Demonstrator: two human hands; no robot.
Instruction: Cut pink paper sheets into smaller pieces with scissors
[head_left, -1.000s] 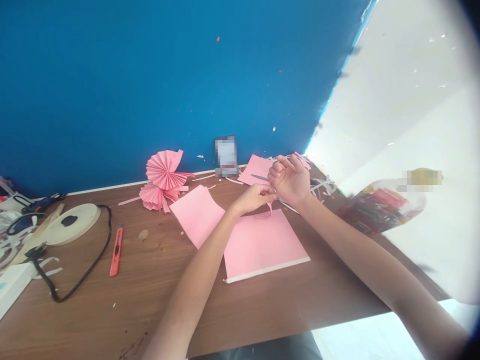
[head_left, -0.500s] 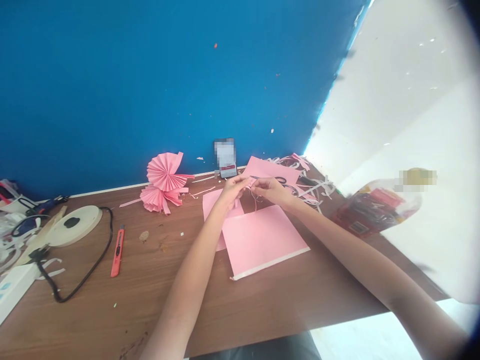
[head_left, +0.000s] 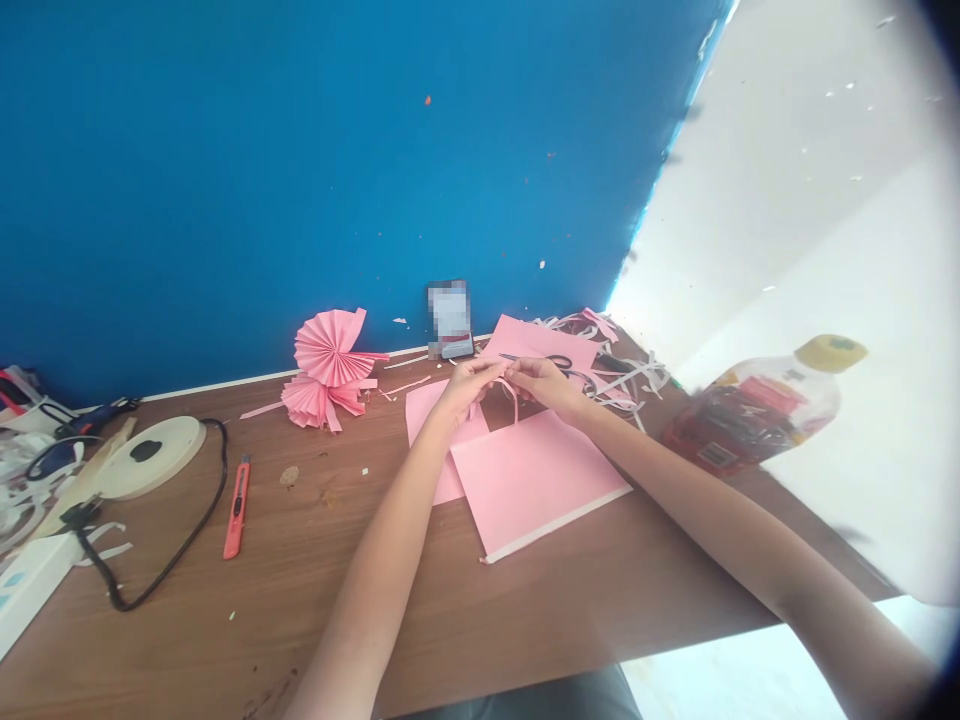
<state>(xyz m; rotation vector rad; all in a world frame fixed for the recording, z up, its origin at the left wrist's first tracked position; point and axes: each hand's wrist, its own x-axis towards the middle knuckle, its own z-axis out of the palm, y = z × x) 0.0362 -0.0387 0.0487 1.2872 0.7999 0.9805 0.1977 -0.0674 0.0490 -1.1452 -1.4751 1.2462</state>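
My left hand point(head_left: 471, 388) and my right hand point(head_left: 541, 384) meet above the pink papers, fingertips pinched together. Between them is a narrow pink paper strip point(head_left: 515, 403), whose loose part curves down below the fingers. Under the hands lies a pink paper sheet point(head_left: 540, 475) with a white band along its near edge. Another pink sheet point(head_left: 448, 488) is partly beneath it on the left. Just behind my right hand, scissors point(head_left: 559, 362) rest on a further pink sheet point(head_left: 517, 335). The exact grip of the fingertips is too small to make out.
Two folded pink paper fans point(head_left: 334, 347) stand against the blue wall, left of a propped phone point(head_left: 451, 318). A red box cutter point(head_left: 237, 507), a tape roll point(head_left: 154, 455) and a black cable point(head_left: 180, 548) lie left. A yellow-capped bottle point(head_left: 757, 412) stands right, near paper scraps point(head_left: 637, 375).
The pink strip now shows as a curved loop below my fingers. The front pink sheet has shifted slightly right. Both hands stay close together in nearly the same place.
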